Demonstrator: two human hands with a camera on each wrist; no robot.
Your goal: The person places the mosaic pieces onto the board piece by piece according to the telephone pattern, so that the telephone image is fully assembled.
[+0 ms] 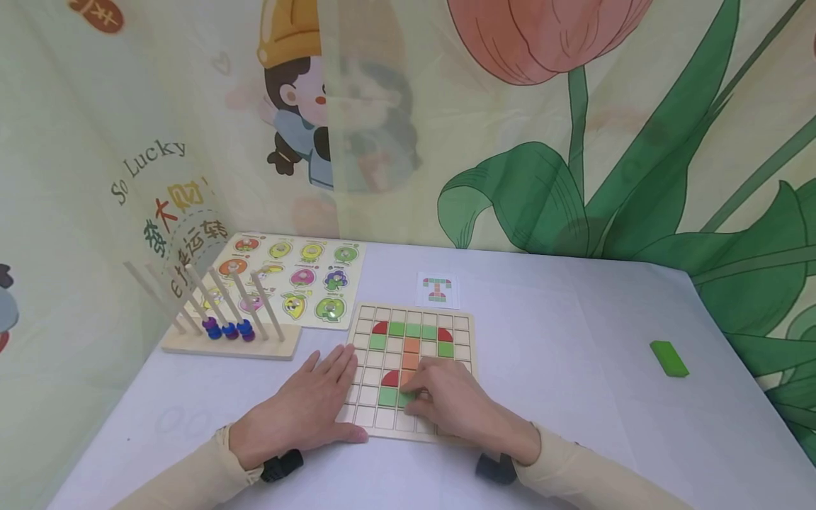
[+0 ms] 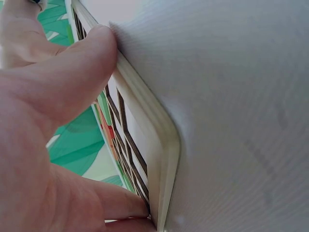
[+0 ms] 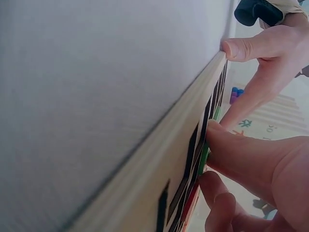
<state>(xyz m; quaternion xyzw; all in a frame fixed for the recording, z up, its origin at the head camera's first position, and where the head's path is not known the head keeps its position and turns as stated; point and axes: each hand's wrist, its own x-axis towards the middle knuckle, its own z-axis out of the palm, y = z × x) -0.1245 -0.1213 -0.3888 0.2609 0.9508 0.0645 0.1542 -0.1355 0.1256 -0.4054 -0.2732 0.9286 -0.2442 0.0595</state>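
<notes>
A wooden grid board (image 1: pixel 468 322) lies on the table with green, red and orange tiles set in its squares. My right hand (image 1: pixel 455 397) is over its lower middle, thumb and index finger pinching a green tile (image 3: pixel 204 162) at the board's surface. Just left of those fingertips are a red quarter-round tile (image 1: pixel 390 379) and another green tile (image 1: pixel 387 397). My left hand (image 1: pixel 312 400) rests at the board's left side, fingers extended along the edge and thumb at the near corner. In the left wrist view, the thumb (image 2: pixel 91 53) touches the board's rim.
Behind the board lies a pattern card (image 1: pixel 438 290) with a coloured tile figure. At the left stand a wooden peg rack (image 1: pixel 223 347) with blue and purple beads and a fruit picture board (image 1: pixel 306 255). A green block (image 1: pixel 669 358) lies far right. Printed curtains (image 1: pixel 395 212) border the table.
</notes>
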